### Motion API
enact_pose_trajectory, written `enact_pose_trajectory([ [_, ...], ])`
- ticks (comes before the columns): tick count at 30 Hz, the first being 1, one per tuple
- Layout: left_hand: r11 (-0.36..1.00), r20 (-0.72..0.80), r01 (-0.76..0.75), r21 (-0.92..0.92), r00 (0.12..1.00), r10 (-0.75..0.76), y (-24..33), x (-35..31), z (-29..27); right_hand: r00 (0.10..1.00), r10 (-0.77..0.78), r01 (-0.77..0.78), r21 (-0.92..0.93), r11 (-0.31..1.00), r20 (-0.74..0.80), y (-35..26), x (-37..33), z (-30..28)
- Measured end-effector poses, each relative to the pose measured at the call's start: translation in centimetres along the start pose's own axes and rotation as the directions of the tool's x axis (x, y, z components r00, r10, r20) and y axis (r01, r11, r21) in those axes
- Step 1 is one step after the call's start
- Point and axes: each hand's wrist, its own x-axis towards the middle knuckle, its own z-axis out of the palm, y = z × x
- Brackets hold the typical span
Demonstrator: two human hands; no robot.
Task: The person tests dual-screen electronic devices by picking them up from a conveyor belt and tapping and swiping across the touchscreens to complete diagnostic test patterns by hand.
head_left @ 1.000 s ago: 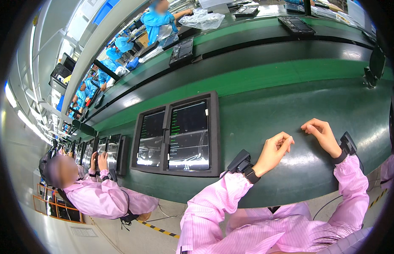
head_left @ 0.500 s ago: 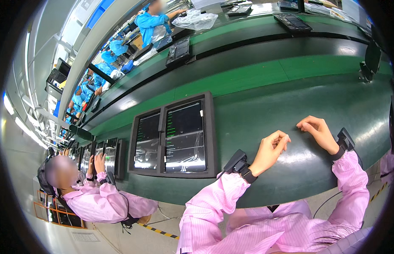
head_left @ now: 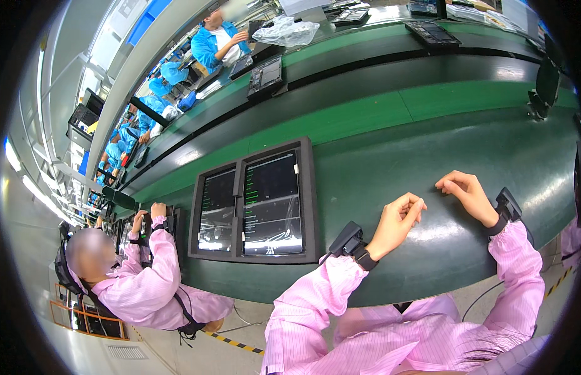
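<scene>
My left hand (head_left: 400, 223) rests over the green worktop (head_left: 390, 169), its fingers loosely curled together with nothing seen in them. Across a small gap, my right hand (head_left: 468, 194) is bent in the same way, fingers closed and holding nothing I can see. Both wrists carry black strapped devices. To the left of my left hand lies a dark foam tray (head_left: 310, 206) with two slots. It holds a narrower-looking tablet (head_left: 217, 209) and a second tablet (head_left: 272, 200) on its right, both showing green text lines on black and glossy film below. Neither hand touches the tray.
On my left a person in pink (head_left: 140, 294) works over further devices on the same bench. A conveyor (head_left: 353, 78) runs beyond the worktop, with device units (head_left: 431, 32) and a plastic bag (head_left: 284, 31) on its far side. A black bracket (head_left: 545, 87) stands at the far right.
My hands and the tray have stayed put. The neighbour's hands moved farther over the bench, to the tray beside mine. The person in blue opposite drew an arm back from the plastic bag.
</scene>
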Motion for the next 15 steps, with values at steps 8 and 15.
enact_pose_trajectory([
  [8, 1.0, 0.003, 0.0, -0.005, 1.0, 0.0, -0.04, 0.04, -0.02, 1.0, -0.014, 0.014, -0.003, 1.0, 0.013, 0.06, 0.04, -0.05],
  [15, 1.0, 0.004, 0.002, -0.008, 1.0, -0.002, 0.22, 0.03, 0.01, 1.0, -0.013, 0.013, -0.005, 1.0, 0.016, -0.01, 0.03, -0.09],
])
